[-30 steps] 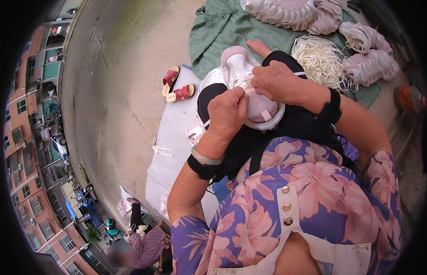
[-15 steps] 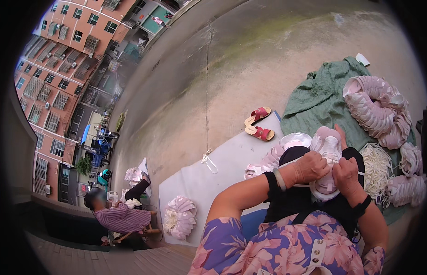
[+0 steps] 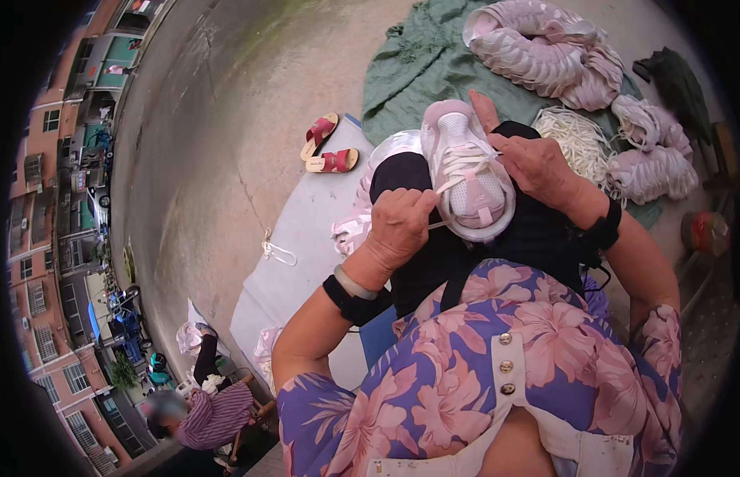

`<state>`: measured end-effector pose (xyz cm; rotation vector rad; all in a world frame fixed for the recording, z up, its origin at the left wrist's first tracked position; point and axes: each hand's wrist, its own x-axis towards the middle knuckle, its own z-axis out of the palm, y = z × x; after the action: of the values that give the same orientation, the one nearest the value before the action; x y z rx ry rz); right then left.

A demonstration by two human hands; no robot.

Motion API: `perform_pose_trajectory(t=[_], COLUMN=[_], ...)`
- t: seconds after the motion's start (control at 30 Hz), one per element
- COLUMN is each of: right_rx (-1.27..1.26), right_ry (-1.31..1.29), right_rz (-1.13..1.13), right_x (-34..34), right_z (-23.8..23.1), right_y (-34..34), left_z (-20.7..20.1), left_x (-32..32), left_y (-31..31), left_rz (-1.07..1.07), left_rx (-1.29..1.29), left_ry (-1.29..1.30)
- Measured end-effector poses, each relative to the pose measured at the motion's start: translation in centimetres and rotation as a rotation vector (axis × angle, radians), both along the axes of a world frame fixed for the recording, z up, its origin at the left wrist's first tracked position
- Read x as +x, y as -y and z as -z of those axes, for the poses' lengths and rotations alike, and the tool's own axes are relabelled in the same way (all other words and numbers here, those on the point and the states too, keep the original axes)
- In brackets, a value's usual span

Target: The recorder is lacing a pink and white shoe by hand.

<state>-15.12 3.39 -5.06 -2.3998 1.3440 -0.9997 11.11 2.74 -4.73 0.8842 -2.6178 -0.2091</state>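
A pink and white sneaker [image 3: 475, 191] rests on my black-trousered lap, its toe toward my body. White lacing crosses its upper. My left hand [image 3: 402, 223] is closed in a pinch at the left side of the shoe, gripping a white shoelace [image 3: 447, 188] that runs to the eyelets. On the other side, my right hand [image 3: 537, 167] is also pinched, close against the shoe's edge, with a lace end leading into its fingers. Both hands are apart, one on each side of the laces.
A green cloth [image 3: 418, 67] carries a coiled stack of pink shoe uppers [image 3: 545, 56] and a heap of white laces [image 3: 575, 143]. Bundled uppers [image 3: 652, 171] lie at the right. Red slippers [image 3: 332, 160] sit by a grey sheet [image 3: 286, 298]. Another person [image 3: 215, 413] sits lower left.
My hands, close together over the shoe before, have moved apart to either side, drawing the lace outward. The view has shifted, bringing the shoe and lap nearer the middle.
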Motion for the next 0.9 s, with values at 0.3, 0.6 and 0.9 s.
perform_pose_trajectory(t=[0.3,0.6,0.9], right_rx=[0.031,-0.001,0.029], right_ry=[-0.25,-0.028,-0.163], right_rz=[0.011,0.094,0.141], right_x=[-3.4,-3.5,-9.2], right_z=[2.8,5.1,7.1], right_y=[-3.0,-3.7,-5.2], left_z=[1.2,1.6,2.6], left_x=[0.9,1.6,6.9], left_y=[-1.4,-0.8,-0.5], left_rz=[-0.134,-0.151,-0.241], left_rx=[0.003,-0.038,-0.01], left_ry=[-0.018,-0.002,0.035])
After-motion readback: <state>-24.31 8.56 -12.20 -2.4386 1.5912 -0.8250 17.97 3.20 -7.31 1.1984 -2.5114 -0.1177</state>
